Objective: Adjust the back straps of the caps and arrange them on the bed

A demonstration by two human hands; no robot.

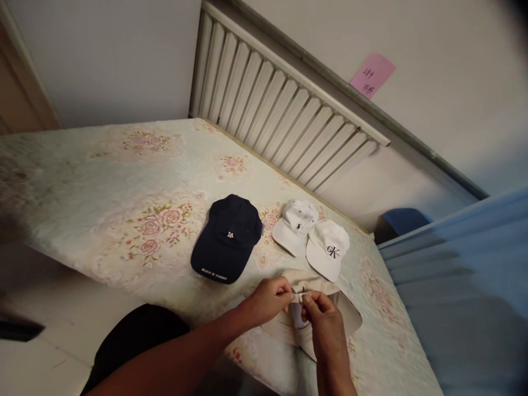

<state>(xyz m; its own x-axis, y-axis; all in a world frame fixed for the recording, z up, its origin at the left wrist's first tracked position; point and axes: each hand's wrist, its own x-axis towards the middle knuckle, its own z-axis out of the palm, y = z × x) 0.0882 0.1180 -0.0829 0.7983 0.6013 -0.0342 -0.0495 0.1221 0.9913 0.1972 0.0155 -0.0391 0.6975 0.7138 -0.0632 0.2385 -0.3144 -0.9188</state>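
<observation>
Left hand [268, 300]: I see it closed in a pinch on the back strap [297, 298] of the beige cap [350, 319], fingers curled tight, thumb side toward the other hand.
Right hand [324, 322]: also closed in a pinch on the same strap, so the two grips meet almost fingertip to fingertip.
Beige cap: it lies at the near edge of the bed [103, 192], just in front of me, opening turned up, so I look into the inside of it; both hands cover a part of it.
Strap: small and partly hidden under the fingers; I cannot tell whether it is fastened or loose.
Progress: as I judge, the work on this strap is in the middle, both hands are busy on it and nothing about it looks finished.
Navy cap [227, 239]: beyond the hands to the left, flat on the flowered cover, brim toward me, untouched.
Two white caps [311, 236]: beyond to the right, touching each other, near the navy one but apart from it.
Radiator [284, 115]: on the wall behind the bed.
Pink note [372, 74]: stuck on the wall above, writing too small to read.
</observation>
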